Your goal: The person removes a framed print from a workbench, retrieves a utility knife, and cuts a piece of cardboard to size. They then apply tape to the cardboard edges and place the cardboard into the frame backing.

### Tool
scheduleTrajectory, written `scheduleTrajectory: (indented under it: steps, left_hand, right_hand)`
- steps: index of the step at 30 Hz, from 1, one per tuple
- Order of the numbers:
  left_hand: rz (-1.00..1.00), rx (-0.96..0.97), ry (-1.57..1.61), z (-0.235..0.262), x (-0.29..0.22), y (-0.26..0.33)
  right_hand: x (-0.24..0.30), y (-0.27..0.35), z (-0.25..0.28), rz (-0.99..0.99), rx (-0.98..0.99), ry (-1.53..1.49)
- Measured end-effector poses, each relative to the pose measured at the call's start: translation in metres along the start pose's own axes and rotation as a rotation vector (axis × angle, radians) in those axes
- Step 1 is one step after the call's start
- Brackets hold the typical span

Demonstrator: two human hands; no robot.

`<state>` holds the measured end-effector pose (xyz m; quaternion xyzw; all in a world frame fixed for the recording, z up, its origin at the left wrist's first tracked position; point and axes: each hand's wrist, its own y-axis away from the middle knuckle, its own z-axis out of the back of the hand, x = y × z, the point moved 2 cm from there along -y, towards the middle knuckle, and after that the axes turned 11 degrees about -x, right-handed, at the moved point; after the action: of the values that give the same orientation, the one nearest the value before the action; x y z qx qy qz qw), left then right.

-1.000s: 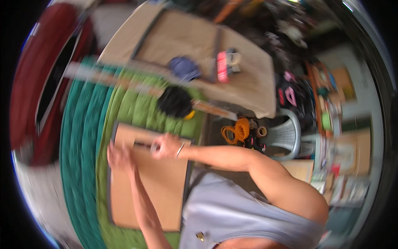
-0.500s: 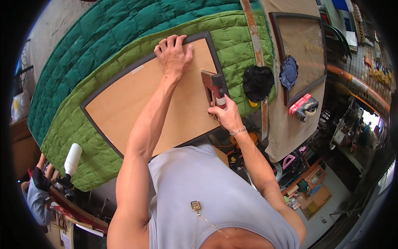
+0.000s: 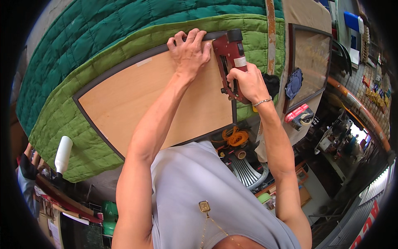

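Observation:
Before me lies a curved wooden panel with a dark edging, flat on a green quilted pad. My left hand grips its far edge, fingers bent over the edging and thumb on the board. In my right hand is a red staple gun, my fingers wrapped round its handle. The gun's black-capped front end rests at or just above the panel's far right corner; contact cannot be made out. A black cloth item is partly hidden behind my right wrist.
Right of the pad, a beige-covered surface bears a dark-framed panel, a blue cap-like item and a red box. A white roller stands at the near left. Orange cord lies below the panel. Another person shows far left.
My right hand has carried the staple gun away from me, up along the panel's right side to its far corner. My left hand stays on the far edge. The whole view has shifted somewhat.

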<state>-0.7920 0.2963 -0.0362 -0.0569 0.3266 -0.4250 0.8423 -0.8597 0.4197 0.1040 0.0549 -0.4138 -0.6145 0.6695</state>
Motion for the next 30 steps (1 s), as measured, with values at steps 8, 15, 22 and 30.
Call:
scheduleTrajectory:
  steps: [8,15,22,30]
  left_hand:
    - [0.017,0.059,0.024,0.0,0.001,0.0]
    - [0.018,-0.004,0.077,-0.001,0.001,0.0]
    - [0.059,-0.016,0.069,0.001,-0.002,-0.004]
    - [0.232,0.155,-0.091,-0.004,-0.018,-0.016]
  right_hand:
    - [0.023,-0.008,0.002,-0.089,0.018,0.145]
    - [0.006,-0.001,-0.003,-0.005,-0.035,0.13]
    - [-0.057,0.075,-0.05,-0.039,-0.157,-0.281]
    - [-0.077,0.075,-0.054,0.042,-0.177,-0.295]
